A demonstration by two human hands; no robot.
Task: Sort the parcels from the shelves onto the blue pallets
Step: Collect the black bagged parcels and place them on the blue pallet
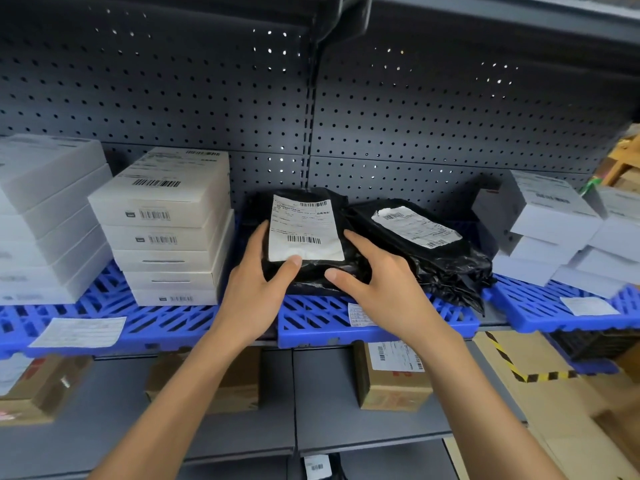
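A black plastic parcel (304, 271) with a white shipping label lies on a blue pallet (311, 320) on the middle shelf. My left hand (258, 289) clasps its left edge, thumb pressed on the label's lower corner. My right hand (377, 282) rests on its right side, fingers spread over the black wrap. A second black bagged parcel (443, 258) with a crumpled label lies just to the right, touching the first.
Stacks of white boxes (166, 230) stand on the blue pallet at the left, more white boxes (554, 230) at the right. Loose paper labels (79, 332) lie on the pallets. Brown cartons (391, 379) sit on the grey shelf below. A perforated back panel closes the shelf.
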